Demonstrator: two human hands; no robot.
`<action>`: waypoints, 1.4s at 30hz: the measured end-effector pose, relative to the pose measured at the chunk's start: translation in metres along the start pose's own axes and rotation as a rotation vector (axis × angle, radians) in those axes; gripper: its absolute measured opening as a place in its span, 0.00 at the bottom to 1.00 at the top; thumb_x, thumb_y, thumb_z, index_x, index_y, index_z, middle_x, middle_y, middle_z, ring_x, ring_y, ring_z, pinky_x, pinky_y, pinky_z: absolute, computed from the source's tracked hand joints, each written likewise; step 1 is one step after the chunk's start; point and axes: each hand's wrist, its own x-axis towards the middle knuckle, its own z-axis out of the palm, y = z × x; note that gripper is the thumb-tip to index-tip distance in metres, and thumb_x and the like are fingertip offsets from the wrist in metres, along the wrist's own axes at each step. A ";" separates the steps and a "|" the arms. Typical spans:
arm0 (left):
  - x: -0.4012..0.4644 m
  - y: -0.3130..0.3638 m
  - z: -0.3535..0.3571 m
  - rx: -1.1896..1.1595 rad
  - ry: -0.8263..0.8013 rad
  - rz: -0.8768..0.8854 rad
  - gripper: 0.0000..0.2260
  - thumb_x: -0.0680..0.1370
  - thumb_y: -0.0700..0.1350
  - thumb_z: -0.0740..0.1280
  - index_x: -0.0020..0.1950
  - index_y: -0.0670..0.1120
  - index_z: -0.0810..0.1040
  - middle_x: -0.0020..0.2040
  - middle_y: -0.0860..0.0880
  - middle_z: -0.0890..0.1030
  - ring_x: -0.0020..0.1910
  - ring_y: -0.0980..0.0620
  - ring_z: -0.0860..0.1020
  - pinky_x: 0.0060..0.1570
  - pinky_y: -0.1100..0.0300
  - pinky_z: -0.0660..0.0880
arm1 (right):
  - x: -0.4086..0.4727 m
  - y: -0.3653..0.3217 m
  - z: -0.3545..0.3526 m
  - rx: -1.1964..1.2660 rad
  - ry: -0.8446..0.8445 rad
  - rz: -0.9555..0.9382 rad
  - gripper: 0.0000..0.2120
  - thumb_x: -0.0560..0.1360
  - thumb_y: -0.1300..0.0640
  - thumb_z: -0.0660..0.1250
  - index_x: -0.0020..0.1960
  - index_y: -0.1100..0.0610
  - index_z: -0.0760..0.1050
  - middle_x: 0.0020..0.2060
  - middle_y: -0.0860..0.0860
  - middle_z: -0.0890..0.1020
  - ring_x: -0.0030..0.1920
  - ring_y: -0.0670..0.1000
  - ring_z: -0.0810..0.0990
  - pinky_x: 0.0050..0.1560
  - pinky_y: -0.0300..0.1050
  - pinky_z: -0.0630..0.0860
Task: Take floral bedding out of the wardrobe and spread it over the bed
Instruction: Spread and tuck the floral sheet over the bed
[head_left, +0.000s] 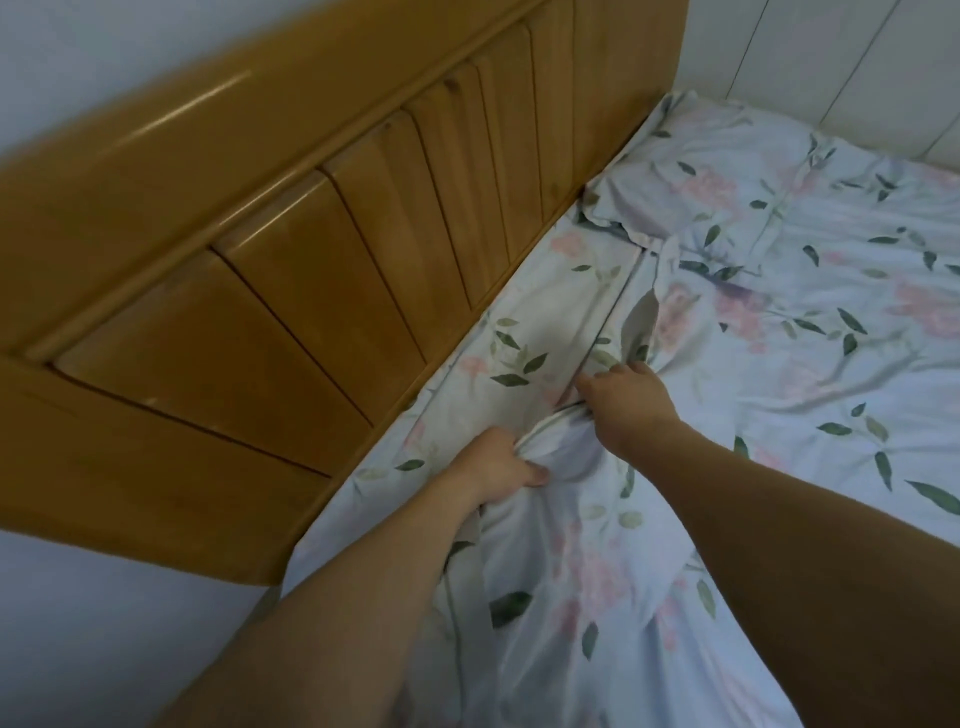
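Observation:
The floral bedding (789, 332), pale blue with pink flowers and green leaves, lies rumpled over the bed. Its upper edge runs along the wooden headboard (291, 249). My left hand (501, 465) is closed on a bunched fold of the bedding near the headboard. My right hand (626, 400) grips the same edge a little farther along, its fingers pressed into the cloth. A pillow (696, 171) in the same floral print sits at the far corner by the headboard.
A white wall (78, 67) stands behind the headboard. White panels (857, 73) border the far side of the bed. The bed's near corner meets the headboard end at lower left.

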 end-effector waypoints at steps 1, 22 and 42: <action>0.005 -0.007 -0.006 0.009 0.006 -0.017 0.23 0.67 0.55 0.75 0.57 0.45 0.80 0.51 0.47 0.81 0.46 0.48 0.79 0.45 0.57 0.77 | 0.009 -0.007 0.003 -0.007 -0.005 -0.008 0.15 0.71 0.61 0.60 0.57 0.52 0.71 0.51 0.52 0.82 0.55 0.56 0.77 0.61 0.48 0.66; 0.142 -0.168 -0.066 0.213 0.453 -0.435 0.18 0.82 0.48 0.54 0.65 0.40 0.73 0.63 0.39 0.76 0.60 0.39 0.75 0.56 0.48 0.75 | 0.087 -0.118 0.177 0.576 -0.077 0.567 0.32 0.78 0.42 0.53 0.77 0.50 0.47 0.78 0.51 0.46 0.77 0.55 0.44 0.75 0.58 0.43; 0.294 -0.058 -0.037 0.166 0.478 0.032 0.16 0.80 0.47 0.56 0.62 0.40 0.74 0.61 0.37 0.76 0.58 0.37 0.75 0.55 0.50 0.70 | 0.059 0.027 0.235 1.188 0.330 1.597 0.20 0.76 0.48 0.60 0.65 0.57 0.68 0.68 0.58 0.65 0.63 0.59 0.70 0.64 0.53 0.67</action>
